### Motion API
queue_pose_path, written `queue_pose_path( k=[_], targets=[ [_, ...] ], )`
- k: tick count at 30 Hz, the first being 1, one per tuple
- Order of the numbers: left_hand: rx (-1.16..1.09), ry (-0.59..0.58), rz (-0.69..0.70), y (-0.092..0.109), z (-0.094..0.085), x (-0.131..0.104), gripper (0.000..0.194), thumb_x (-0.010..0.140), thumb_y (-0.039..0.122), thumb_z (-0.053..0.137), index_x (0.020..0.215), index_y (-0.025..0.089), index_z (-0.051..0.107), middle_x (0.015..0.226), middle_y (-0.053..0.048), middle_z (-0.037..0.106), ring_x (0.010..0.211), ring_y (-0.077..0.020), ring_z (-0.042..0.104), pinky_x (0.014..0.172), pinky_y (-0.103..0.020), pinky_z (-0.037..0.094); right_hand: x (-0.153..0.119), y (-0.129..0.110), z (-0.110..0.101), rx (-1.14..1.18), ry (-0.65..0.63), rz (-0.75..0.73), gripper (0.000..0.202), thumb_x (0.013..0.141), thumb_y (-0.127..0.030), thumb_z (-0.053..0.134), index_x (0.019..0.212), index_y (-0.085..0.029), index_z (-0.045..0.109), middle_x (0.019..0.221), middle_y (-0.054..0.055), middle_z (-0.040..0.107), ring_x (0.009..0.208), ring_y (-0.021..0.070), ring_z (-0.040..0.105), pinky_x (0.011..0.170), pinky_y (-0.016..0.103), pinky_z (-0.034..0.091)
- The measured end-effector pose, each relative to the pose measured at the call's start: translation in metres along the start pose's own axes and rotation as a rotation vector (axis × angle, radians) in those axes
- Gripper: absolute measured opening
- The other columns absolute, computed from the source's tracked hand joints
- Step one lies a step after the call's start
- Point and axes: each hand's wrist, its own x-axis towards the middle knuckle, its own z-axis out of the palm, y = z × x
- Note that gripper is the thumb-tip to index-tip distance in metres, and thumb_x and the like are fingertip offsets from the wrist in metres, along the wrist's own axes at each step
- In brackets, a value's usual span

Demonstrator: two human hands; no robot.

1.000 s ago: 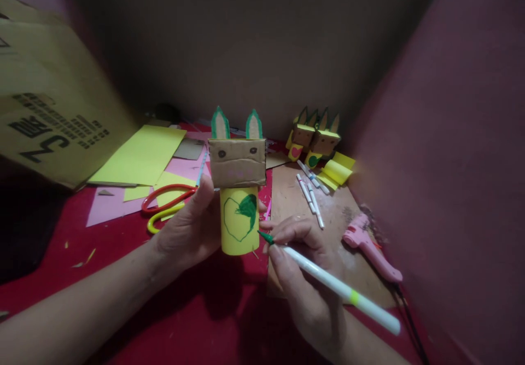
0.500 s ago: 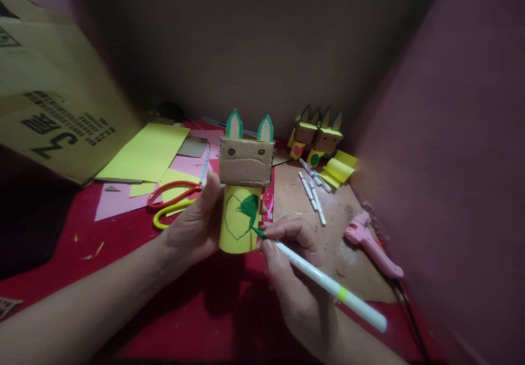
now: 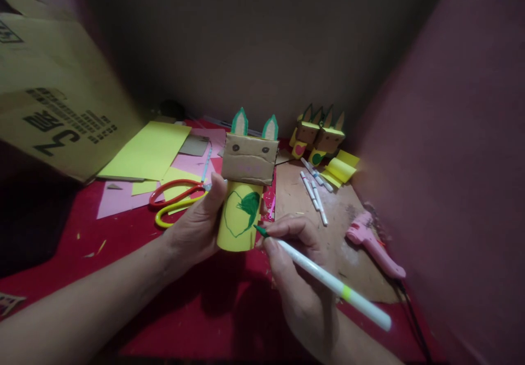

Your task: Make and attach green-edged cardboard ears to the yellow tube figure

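Note:
My left hand (image 3: 200, 217) grips a cardboard-and-paper animal figure (image 3: 249, 160) from its left side, thumb along its edge, other fingers hidden behind. The figure has a brown cardboard head with two green-edged ears and drawn eyes, set on a yellow paper tube (image 3: 229, 239). On the tube a green heart outline (image 3: 248, 205) is coloured in at its upper right. In my right hand (image 3: 297, 269) is a white marker (image 3: 324, 275) with a green tip, pinched between thumb and fingers. Its tip is at the tube's right side; whether it touches the paper I cannot tell.
Red-and-yellow-handled scissors (image 3: 176, 193) and yellow paper (image 3: 147, 149) lie at the left, near a large cardboard box (image 3: 61, 97). Two similar figures (image 3: 318, 135) stand at the back right. Several markers (image 3: 314, 190) and a pink glue gun (image 3: 375, 245) rest on a cardboard sheet (image 3: 344, 250).
The figure's head has shifted slightly right, so the figure leans a little more. The marker tip has moved slightly up relative to the heart. Both hands keep their hold.

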Motion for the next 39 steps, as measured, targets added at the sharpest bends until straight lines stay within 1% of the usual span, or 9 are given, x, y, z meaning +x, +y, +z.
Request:
queue_pose_path(
  k=[3, 8, 13, 18, 21, 24, 31, 36, 39],
  targets=[
    [0.014, -0.013, -0.009, -0.001, -0.002, -0.001, 0.087, 0.089, 0.089, 0.087, 0.138, 0.017, 0.081, 0.111, -0.013, 0.087, 0.099, -0.0316, 0.086, 0.086, -0.04, 0.074, 0.0, 0.0, 0.0, -0.003, 0.005, 0.006, 0.014, 0.093, -0.014, 0.079, 0.092, -0.027, 0.073, 0.065, -0.008, 0.061, 0.049, 0.01, 0.046, 0.044, 0.02, 0.037],
    [0.02, -0.013, 0.003, -0.004, -0.005, -0.003, 0.082, 0.088, 0.091, 0.086, 0.13, 0.021, 0.083, 0.104, -0.009, 0.087, 0.092, -0.0296, 0.086, 0.08, -0.036, 0.073, -0.002, 0.001, -0.002, -0.003, 0.0, 0.018, 0.013, 0.096, -0.016, 0.08, 0.094, -0.027, 0.073, 0.068, -0.008, 0.063, 0.052, 0.0103, 0.047, 0.047, 0.02, 0.039],
    [0.019, -0.007, -0.015, -0.004, -0.006, -0.004, 0.082, 0.095, 0.087, 0.082, 0.139, 0.018, 0.08, 0.113, -0.013, 0.088, 0.104, -0.0334, 0.085, 0.089, -0.041, 0.072, -0.003, 0.004, -0.004, 0.004, -0.026, 0.047, 0.013, 0.098, -0.016, 0.079, 0.096, -0.026, 0.073, 0.067, -0.009, 0.059, 0.05, 0.0095, 0.043, 0.046, 0.02, 0.035],
    [0.019, 0.018, 0.016, -0.003, -0.003, -0.005, 0.07, 0.091, 0.083, 0.09, 0.122, 0.02, 0.085, 0.107, -0.009, 0.088, 0.099, -0.0298, 0.084, 0.091, -0.038, 0.071, -0.001, 0.005, -0.004, -0.003, 0.006, 0.019, 0.013, 0.098, -0.016, 0.081, 0.097, -0.027, 0.074, 0.068, -0.007, 0.061, 0.054, 0.0121, 0.05, 0.048, 0.022, 0.042],
    [0.023, 0.029, 0.029, -0.003, 0.001, -0.005, 0.064, 0.094, 0.078, 0.09, 0.121, 0.02, 0.087, 0.108, -0.01, 0.089, 0.101, -0.0309, 0.086, 0.09, -0.038, 0.071, 0.002, 0.002, -0.001, 0.017, 0.029, 0.014, 0.015, 0.097, -0.017, 0.083, 0.095, -0.028, 0.073, 0.067, -0.007, 0.063, 0.054, 0.0129, 0.053, 0.047, 0.022, 0.046],
    [0.026, 0.042, 0.045, -0.003, 0.003, -0.004, 0.059, 0.094, 0.074, 0.092, 0.118, 0.02, 0.087, 0.101, -0.009, 0.089, 0.093, -0.0279, 0.086, 0.085, -0.034, 0.071, 0.003, 0.001, 0.001, 0.041, 0.039, 0.007, 0.016, 0.097, -0.015, 0.082, 0.095, -0.028, 0.073, 0.068, -0.007, 0.064, 0.054, 0.0127, 0.054, 0.047, 0.021, 0.046],
    [0.046, 0.055, 0.066, -0.004, 0.007, -0.004, 0.068, 0.094, 0.078, 0.091, 0.134, 0.023, 0.085, 0.106, -0.009, 0.09, 0.093, -0.0262, 0.087, 0.084, -0.031, 0.07, 0.003, 0.002, 0.001, 0.06, 0.038, -0.007, 0.018, 0.097, -0.012, 0.081, 0.096, -0.028, 0.074, 0.069, -0.007, 0.065, 0.057, 0.0123, 0.056, 0.051, 0.021, 0.048],
    [0.06, 0.058, 0.07, -0.004, 0.009, -0.005, 0.066, 0.091, 0.077, 0.095, 0.127, 0.022, 0.087, 0.101, -0.009, 0.091, 0.089, -0.0268, 0.087, 0.08, -0.031, 0.07, 0.004, 0.001, 0.001, 0.067, 0.05, -0.009, 0.018, 0.097, -0.011, 0.08, 0.097, -0.028, 0.075, 0.071, -0.007, 0.067, 0.059, 0.0122, 0.057, 0.053, 0.02, 0.051],
    [0.06, 0.061, 0.081, -0.004, 0.007, -0.005, 0.069, 0.089, 0.078, 0.095, 0.13, 0.024, 0.087, 0.098, -0.007, 0.09, 0.089, -0.0273, 0.088, 0.081, -0.031, 0.071, 0.004, 0.002, 0.001, 0.052, 0.049, -0.009, 0.016, 0.098, -0.012, 0.08, 0.097, -0.028, 0.076, 0.072, -0.006, 0.068, 0.059, 0.0123, 0.058, 0.053, 0.02, 0.051]
  ],
)
